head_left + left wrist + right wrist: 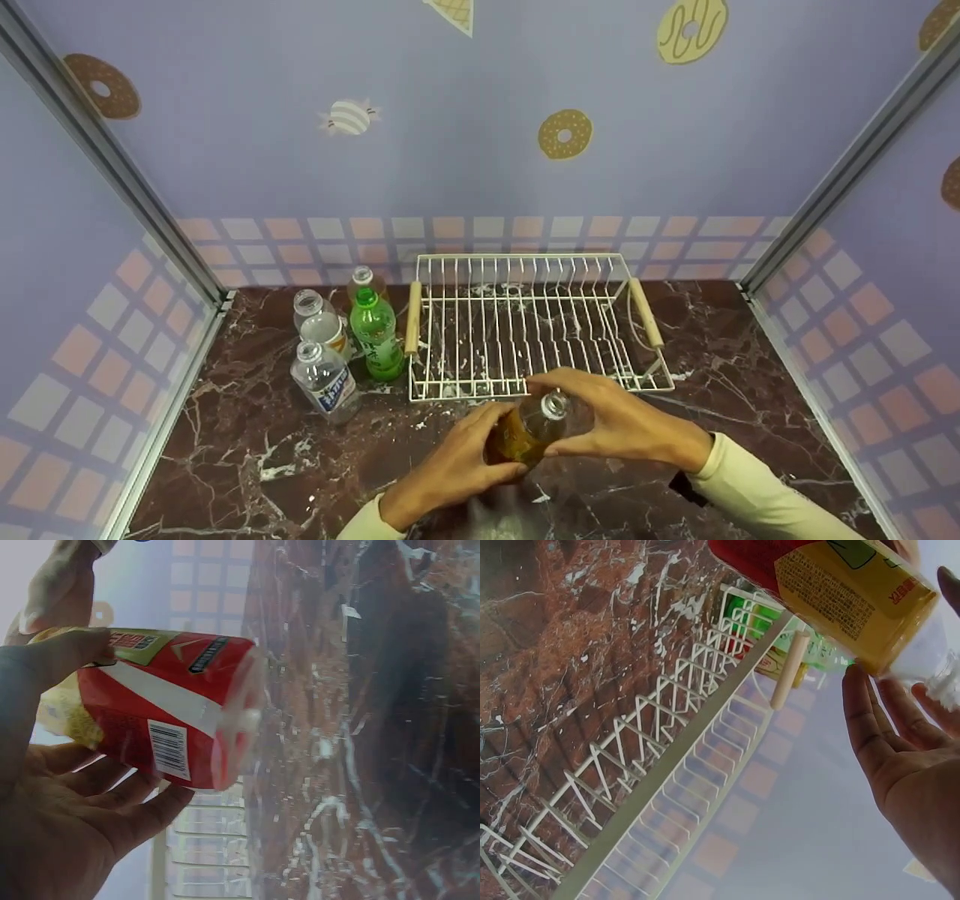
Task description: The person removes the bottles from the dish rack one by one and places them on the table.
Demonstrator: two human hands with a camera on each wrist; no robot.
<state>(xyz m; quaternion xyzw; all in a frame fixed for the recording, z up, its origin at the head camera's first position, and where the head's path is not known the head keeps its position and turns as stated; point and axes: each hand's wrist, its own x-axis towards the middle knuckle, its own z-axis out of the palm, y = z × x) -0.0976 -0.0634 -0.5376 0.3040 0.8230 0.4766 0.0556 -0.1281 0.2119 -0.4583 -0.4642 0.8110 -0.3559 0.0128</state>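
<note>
A plastic drink bottle (525, 429) with a red and yellow label (150, 705) and an uncapped mouth is held above the table, tilted. My left hand (465, 457) grips its lower body, thumb on one side and fingers beneath. Around the bottle's upper part is my right hand (615, 420), its fingers nearly straight and spread. In the right wrist view, the right hand's fingertips (855, 682) meet the upper edge of the label, while the thumb (949, 586) appears apart from it.
Behind the hands stands a white wire rack (517, 256) with wooden handles (645, 313). Left of it are a green bottle (377, 336), a clear bottle (330, 384) with a blue label, and several others. Patterned walls enclose the dark marbled tabletop (247, 420).
</note>
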